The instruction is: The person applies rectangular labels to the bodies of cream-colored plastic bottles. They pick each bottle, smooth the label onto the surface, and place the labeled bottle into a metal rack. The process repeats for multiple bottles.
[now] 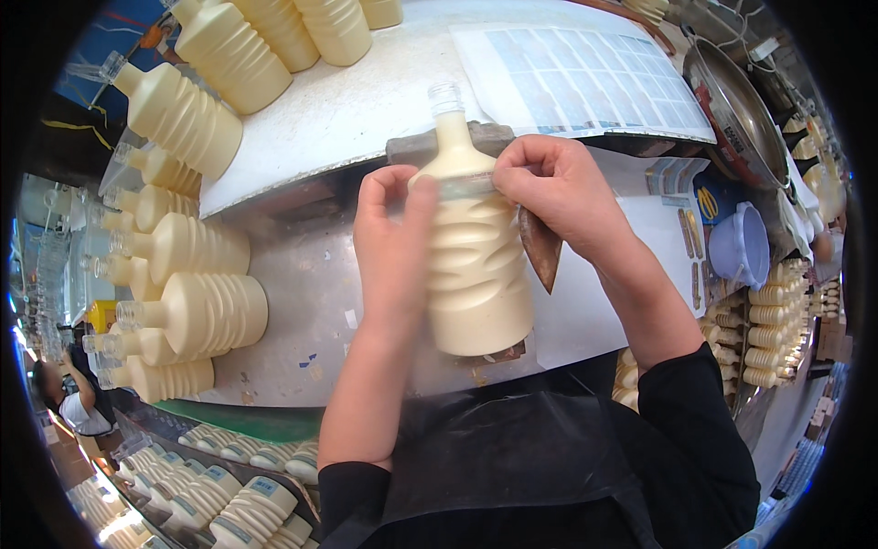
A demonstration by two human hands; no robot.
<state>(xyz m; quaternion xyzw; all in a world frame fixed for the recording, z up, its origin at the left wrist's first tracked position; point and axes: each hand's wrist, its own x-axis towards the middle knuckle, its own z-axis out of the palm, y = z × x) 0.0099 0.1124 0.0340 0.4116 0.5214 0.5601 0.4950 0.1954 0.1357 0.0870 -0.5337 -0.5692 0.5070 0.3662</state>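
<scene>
A cream bottle (477,316) with a wavy ribbed body and clear threaded neck lies in front of me, neck pointing away, against a grey block (412,150). Across its shoulder runs a thin pale greenish label strip (465,187). My left hand (391,233), slightly blurred, curls at the left side of the shoulder, its thumb against the bottle. At the right end of the strip, thumb and forefinger of my right hand (562,192) are pinched together. A brown pointed blade-like piece (541,252) sticks out below that palm, tucked under the other fingers.
Several similar bottles (215,316) stand along the table's left edge and far left. A printed label sheet (585,78) lies beyond the block. To the right are a lavender bucket (739,245) and a metal pan (736,114). Labelled bottles (256,512) fill the lower left.
</scene>
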